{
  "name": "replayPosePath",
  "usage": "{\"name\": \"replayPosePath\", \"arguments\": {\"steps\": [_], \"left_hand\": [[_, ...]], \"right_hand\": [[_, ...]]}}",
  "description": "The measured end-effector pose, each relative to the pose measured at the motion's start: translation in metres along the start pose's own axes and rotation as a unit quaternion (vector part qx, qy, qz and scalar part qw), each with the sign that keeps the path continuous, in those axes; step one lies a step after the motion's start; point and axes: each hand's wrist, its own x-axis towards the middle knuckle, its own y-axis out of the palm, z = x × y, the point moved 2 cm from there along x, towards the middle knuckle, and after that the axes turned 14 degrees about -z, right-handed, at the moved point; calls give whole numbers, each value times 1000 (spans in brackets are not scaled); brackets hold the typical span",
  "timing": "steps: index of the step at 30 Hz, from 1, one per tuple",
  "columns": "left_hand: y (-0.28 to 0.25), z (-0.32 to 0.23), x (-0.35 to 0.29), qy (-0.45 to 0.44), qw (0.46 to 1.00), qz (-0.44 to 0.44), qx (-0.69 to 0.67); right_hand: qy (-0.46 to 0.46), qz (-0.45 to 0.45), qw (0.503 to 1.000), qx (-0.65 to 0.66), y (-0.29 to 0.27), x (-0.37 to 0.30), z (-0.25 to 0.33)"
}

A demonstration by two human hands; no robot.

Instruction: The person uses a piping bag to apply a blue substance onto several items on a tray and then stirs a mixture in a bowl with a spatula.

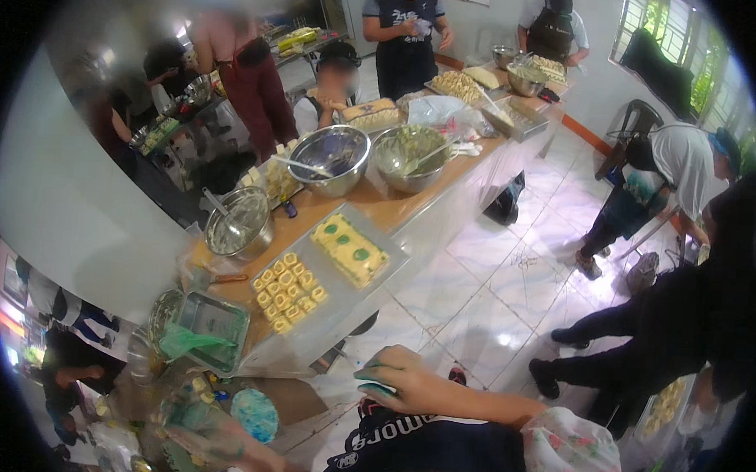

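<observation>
My right hand point(394, 382) is raised in front of my dark shirt, away from the table. Its fingers are loosely bent and apart from the thumb, with green stains on the tips and nothing visible between them. At the lower left, my left hand point(213, 437) is smeared by motion, so its grip is unclear. It is nearest to a round white piece with blue-green smears point(255, 415). Beyond my hands, cut cream-and-yellow roll pieces point(289, 291) sit in rows on a tray, beside a yellow rectangular cake with green dots point(350, 249).
Along the long table stand steel bowls with spatulas point(241, 223) and a metal pan with a green plastic bag point(217, 322). Farther back lie more cakes and a tray point(515, 116). Several people work around the room; one bends at the right point(680, 172).
</observation>
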Motion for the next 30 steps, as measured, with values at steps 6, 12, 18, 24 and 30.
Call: {"name": "replayPosePath", "arguments": {"steps": [6, 12, 18, 24, 30], "left_hand": [[43, -108, -50, -311, 831, -24, -460], [77, -185, -68, -392, 732, 47, -555], [128, -217, -72, -419, 747, 11, -516], [207, -230, -79, -469, 712, -6, -522], [279, -257, -76, -484, 645, 15, -591]], "right_hand": [[6, -61, 997, -47, -109, -1, -33], [47, -60, 995, -66, -171, 3, -59], [79, -45, 995, -47, -189, 20, -106], [62, -14, 982, -176, -213, 81, -158], [23, -94, 953, -288, -280, 207, -185]]}}
